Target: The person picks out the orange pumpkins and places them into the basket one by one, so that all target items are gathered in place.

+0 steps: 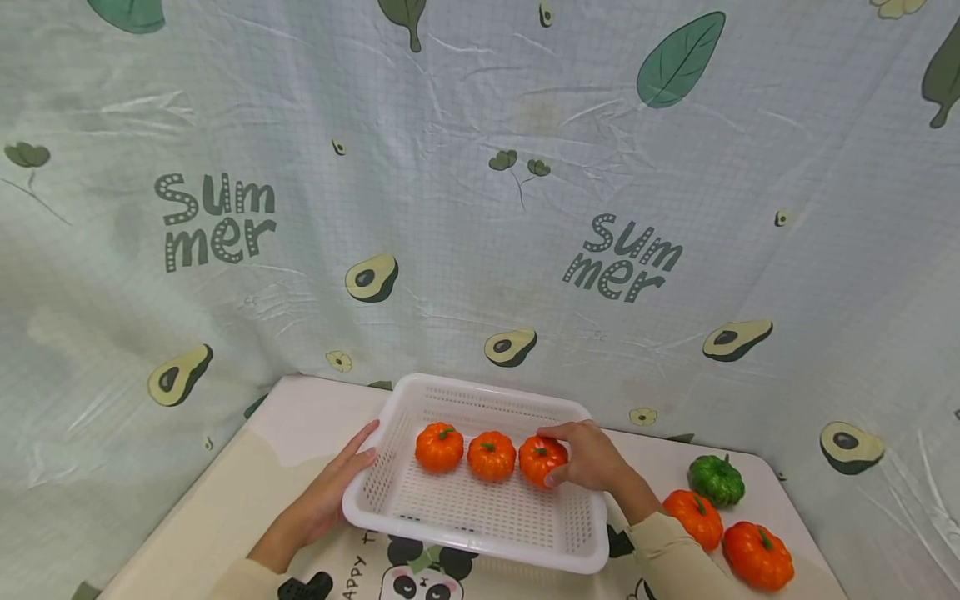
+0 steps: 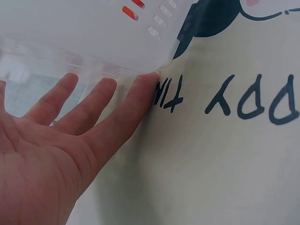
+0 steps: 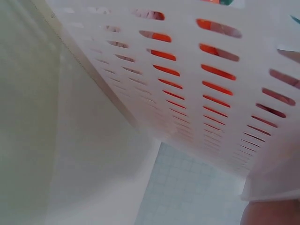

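Pumpkins (image 1: pixel 491 457) — glossy, orange and ribbed — are held in a row in a white perforated plastic basket (image 1: pixel 472 543). The rightmost pumpkin (image 1: pixel 538 462) is pinched in the right grip (image 1: pixel 594 457); the basket's left side is touched by the left grip (image 1: pixel 333 493), straight-fingered and spread.

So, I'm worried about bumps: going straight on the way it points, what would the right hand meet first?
Probably the middle pumpkin in the white basket: the gripped pumpkin in the right hand sits close beside it, though the gap is unclear.
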A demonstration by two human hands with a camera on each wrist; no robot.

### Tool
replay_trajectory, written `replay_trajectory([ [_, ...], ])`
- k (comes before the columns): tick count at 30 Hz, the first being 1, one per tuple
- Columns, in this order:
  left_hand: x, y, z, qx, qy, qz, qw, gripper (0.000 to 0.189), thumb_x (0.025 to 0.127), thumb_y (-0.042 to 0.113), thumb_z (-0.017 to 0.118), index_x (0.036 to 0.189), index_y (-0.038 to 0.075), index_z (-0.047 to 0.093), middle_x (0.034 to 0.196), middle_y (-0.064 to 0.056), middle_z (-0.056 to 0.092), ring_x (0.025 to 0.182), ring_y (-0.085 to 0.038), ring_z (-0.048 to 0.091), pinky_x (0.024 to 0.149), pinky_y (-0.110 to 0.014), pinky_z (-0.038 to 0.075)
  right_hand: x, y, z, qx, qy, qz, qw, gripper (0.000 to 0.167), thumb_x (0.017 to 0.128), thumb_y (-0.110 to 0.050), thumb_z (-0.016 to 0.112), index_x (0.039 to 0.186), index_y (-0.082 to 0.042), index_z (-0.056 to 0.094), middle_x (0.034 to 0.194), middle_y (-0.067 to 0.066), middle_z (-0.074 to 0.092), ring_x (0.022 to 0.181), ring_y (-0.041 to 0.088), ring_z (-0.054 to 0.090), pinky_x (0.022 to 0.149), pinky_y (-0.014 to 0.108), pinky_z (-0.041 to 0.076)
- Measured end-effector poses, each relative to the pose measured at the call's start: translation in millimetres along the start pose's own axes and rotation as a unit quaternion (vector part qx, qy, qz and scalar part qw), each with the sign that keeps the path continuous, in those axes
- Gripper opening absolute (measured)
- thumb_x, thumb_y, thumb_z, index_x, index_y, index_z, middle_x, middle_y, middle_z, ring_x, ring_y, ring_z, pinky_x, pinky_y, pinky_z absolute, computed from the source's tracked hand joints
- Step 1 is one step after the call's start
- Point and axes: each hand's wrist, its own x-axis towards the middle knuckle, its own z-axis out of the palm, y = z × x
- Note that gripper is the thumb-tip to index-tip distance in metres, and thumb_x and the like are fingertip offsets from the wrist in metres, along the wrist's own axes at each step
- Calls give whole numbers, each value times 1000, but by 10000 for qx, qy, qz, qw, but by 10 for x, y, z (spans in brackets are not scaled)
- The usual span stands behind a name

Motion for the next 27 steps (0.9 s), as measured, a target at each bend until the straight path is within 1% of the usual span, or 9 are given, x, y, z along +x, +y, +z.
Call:
replay_trajectory([
  [7, -23, -15, 7, 28, 14, -103, 9999, 65, 110, 45, 43, 167, 36, 14, 174, -20, 16, 147, -48, 39, 100, -57, 54, -23, -4, 23, -46, -58, -24, 10000, 68, 67, -21, 97, 131, -19, 74, 131, 2, 74, 120, 29, 61, 104, 57, 54],
  [12, -18, 13, 5, 68, -12, -12, 10000, 65, 109, 46, 43, 167, 36, 14, 174, -19, 16, 150, -49, 36, 104, -61, 52, 9, -3, 16, -202, -73, 44, 9998, 65, 68, -23, 97, 129, -21, 75, 130, 1, 74, 117, 28, 58, 101, 56, 54],
  [20, -26, 35, 6, 142, 9, -25, 9999, 64, 110, 45, 42, 167, 36, 15, 174, -19, 18, 148, -47, 38, 102, -55, 52, 23, 2, 9, -360, -156, 61, 9992, 59, 71, -24, 95, 127, -21, 76, 129, 1, 75, 115, 27, 57, 100, 55, 54],
  [24, -22, 33, 10, 152, -13, -51, 9999, 65, 110, 46, 42, 167, 36, 14, 174, -19, 17, 148, -46, 38, 103, -56, 53, 3, 4, -5, -141, -108, 116, 9998, 56, 74, -21, 93, 127, -19, 76, 131, 4, 73, 117, 30, 58, 100, 57, 55],
  [27, -16, 34, 12, 160, 5, -66, 9999, 65, 110, 46, 43, 167, 37, 13, 174, -18, 17, 146, -46, 40, 102, -58, 53, -19, 4, -37, 327, -15, 117, 9994, 53, 78, -17, 90, 129, -16, 75, 135, 7, 72, 124, 36, 62, 103, 60, 54],
])
